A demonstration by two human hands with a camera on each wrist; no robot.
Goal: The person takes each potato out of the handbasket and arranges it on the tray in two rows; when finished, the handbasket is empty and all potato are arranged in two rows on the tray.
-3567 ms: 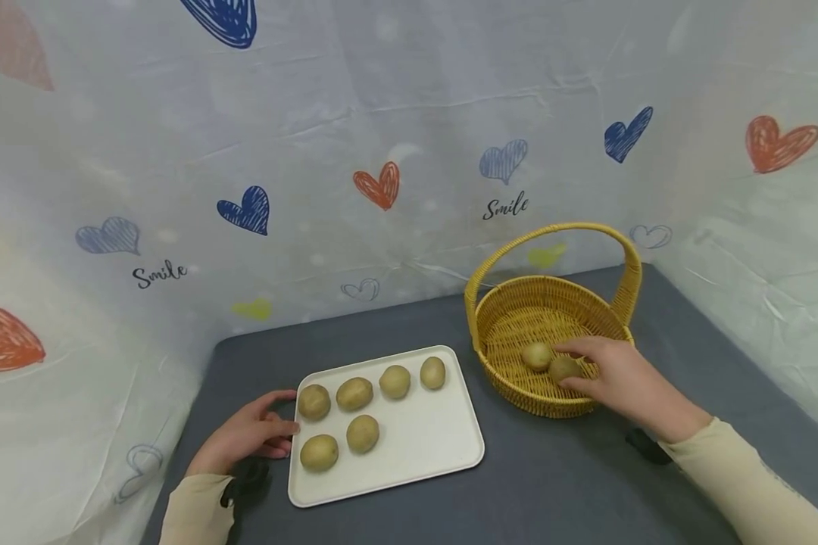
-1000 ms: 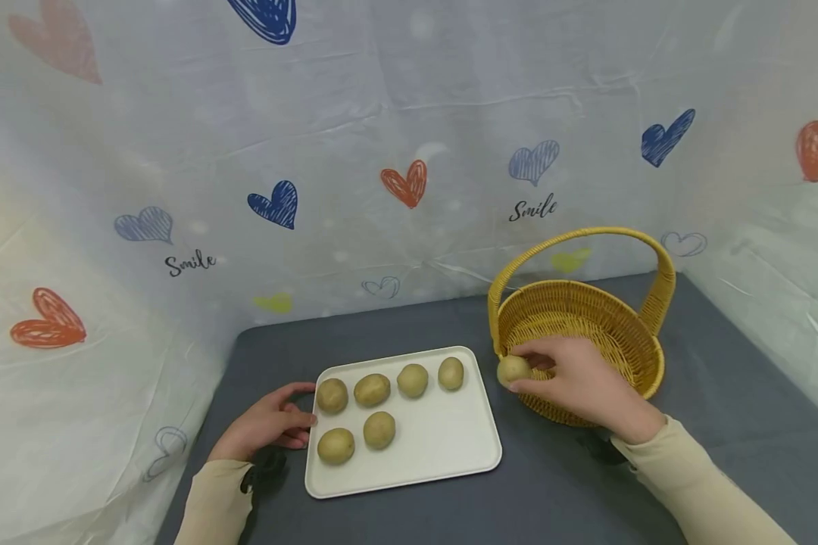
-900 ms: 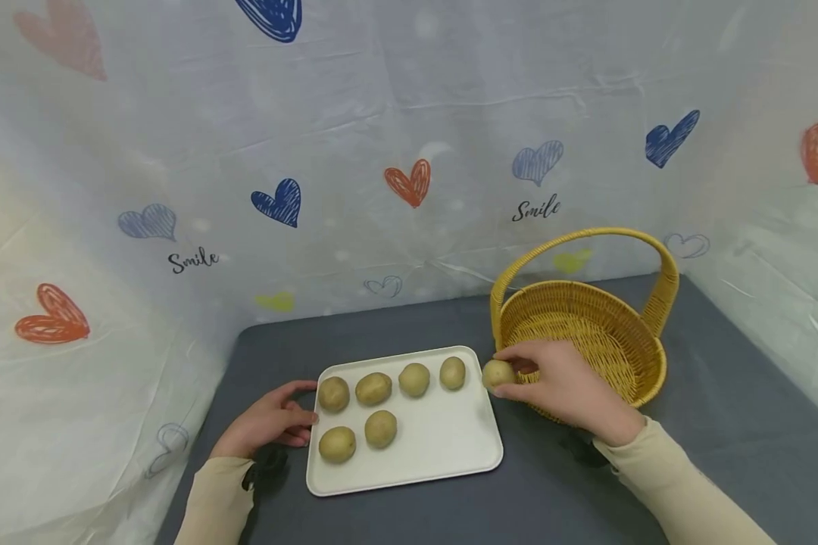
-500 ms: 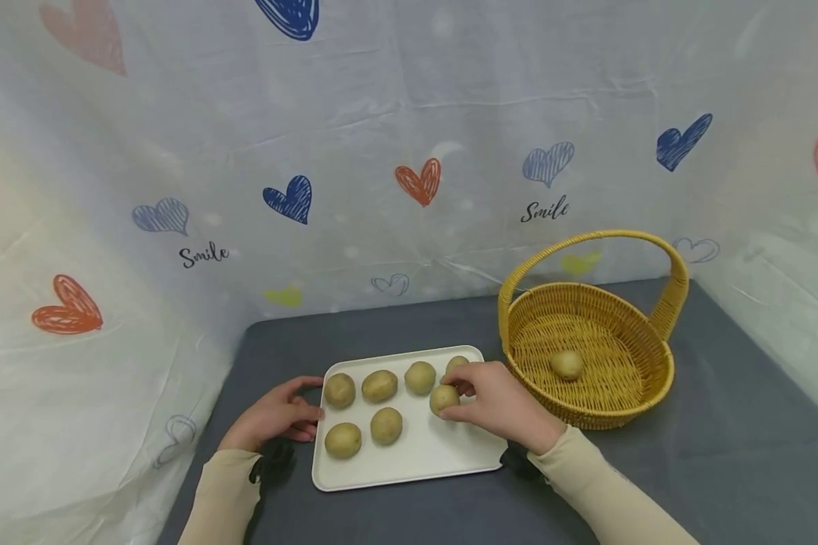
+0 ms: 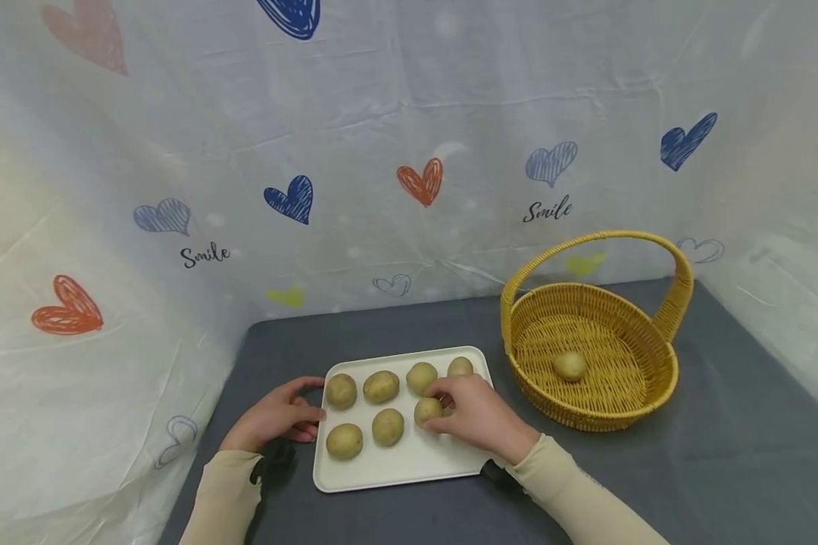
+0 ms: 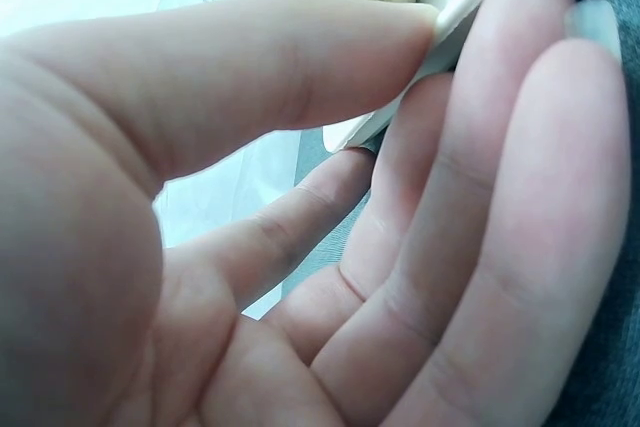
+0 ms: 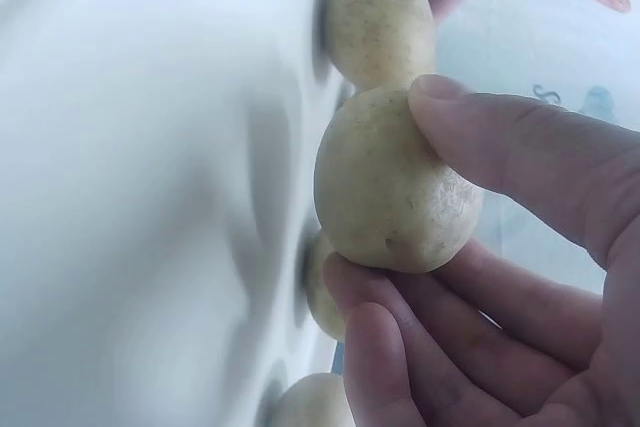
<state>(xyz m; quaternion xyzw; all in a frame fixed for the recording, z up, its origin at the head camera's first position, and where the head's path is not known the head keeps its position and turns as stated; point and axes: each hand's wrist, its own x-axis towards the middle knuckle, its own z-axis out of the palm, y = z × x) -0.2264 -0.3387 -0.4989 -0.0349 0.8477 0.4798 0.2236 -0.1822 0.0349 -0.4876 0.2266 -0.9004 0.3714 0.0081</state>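
Note:
My right hand point(image 5: 476, 415) pinches a round tan potato point(image 5: 428, 412) between thumb and fingers over the white tray point(image 5: 416, 462). In the right wrist view this potato point(image 7: 395, 187) sits close over the tray surface. It is to the right of two front-row potatoes, a round one point(image 5: 388, 427) and an oval one point(image 5: 344, 441). Behind them lies a back row of several potatoes point(image 5: 381, 386). My left hand point(image 5: 279, 412) holds the tray's left edge; in the left wrist view the thumb point(image 6: 300, 62) lies at the rim, with fingers along its outer side.
A yellow wicker basket point(image 5: 589, 412) with a tall arched handle stands right of the tray, with one potato point(image 5: 570, 366) inside. Both stand on a dark grey table point(image 5: 293, 344). White sheeting printed with hearts point(image 5: 354, 113) hangs behind and at both sides.
My right hand has lifted a potato out of the basket and carried it left over the tray, to the front row's right end. My left hand keeps its place at the tray's edge.

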